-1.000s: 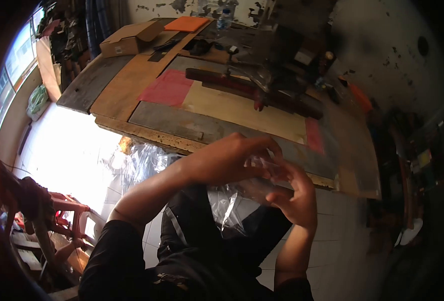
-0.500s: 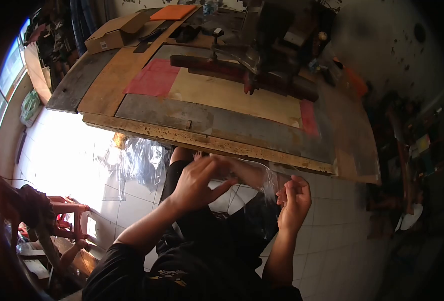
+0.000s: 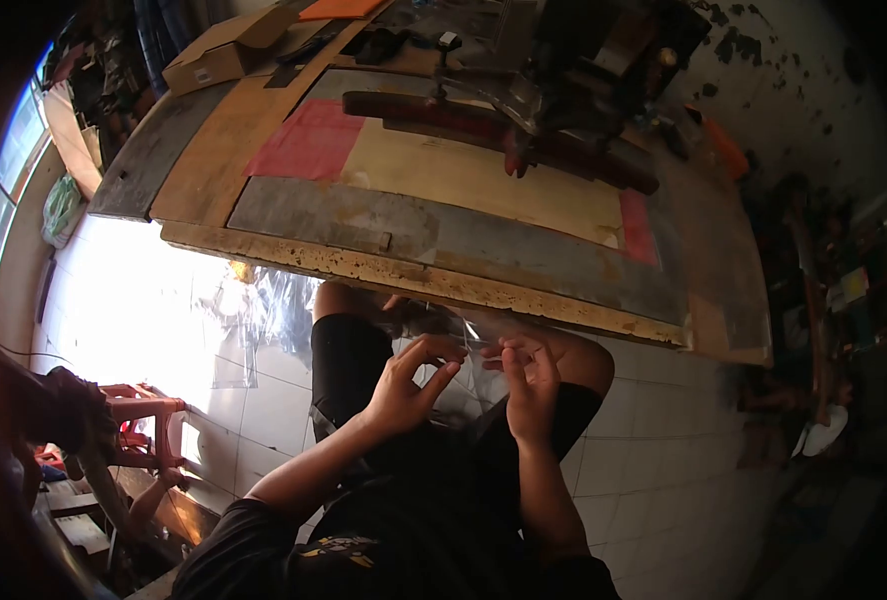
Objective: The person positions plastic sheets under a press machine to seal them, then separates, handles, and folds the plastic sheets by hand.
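Observation:
My left hand point(image 3: 408, 385) is over my lap, below the table's front edge, with its thumb and forefinger curled together at the edge of a thin clear plastic film point(image 3: 481, 368). Facing it from the other side, my right hand point(image 3: 530, 390) has bent fingers closed on the same film. Only faint glints of the film show between the fingertips, so its outline and size are hard to make out.
A work table point(image 3: 293, 210) carries a dark red metal press point(image 3: 503, 140) above a yellow and pink panel. A cardboard box point(image 3: 228, 50) stands at its back left. Loose clear plastic point(image 3: 283, 310) lies on the floor at left, beyond a red stool point(image 3: 143, 415).
My right hand has moved left, and my left hand slightly right and down, so they are close together. The plastic has come between them. The view has shifted slightly.

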A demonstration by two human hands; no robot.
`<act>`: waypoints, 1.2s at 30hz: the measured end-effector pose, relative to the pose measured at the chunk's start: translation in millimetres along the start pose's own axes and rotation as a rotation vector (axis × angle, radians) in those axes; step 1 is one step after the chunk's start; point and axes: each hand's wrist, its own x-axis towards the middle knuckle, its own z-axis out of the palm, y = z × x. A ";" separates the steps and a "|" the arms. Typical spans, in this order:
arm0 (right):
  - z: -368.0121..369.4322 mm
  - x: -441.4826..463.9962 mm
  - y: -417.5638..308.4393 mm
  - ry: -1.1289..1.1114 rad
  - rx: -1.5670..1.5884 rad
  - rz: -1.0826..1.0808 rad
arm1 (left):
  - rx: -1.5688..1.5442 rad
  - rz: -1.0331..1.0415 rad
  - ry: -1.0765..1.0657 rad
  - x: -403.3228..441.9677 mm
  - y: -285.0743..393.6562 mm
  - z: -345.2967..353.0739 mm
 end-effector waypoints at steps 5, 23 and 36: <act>-8.9 -8.5 -28.5 -0.034 -0.197 -0.100 | -0.105 0.121 -0.072 6.8 5.1 0.4; -5.7 2.4 -58.4 0.143 0.052 -0.257 | 0.200 -0.035 -0.152 10.5 -85.7 40.8; -15.9 -38.7 -65.3 -0.056 -0.032 -0.381 | 0.654 0.174 -0.469 86.2 -128.4 1.7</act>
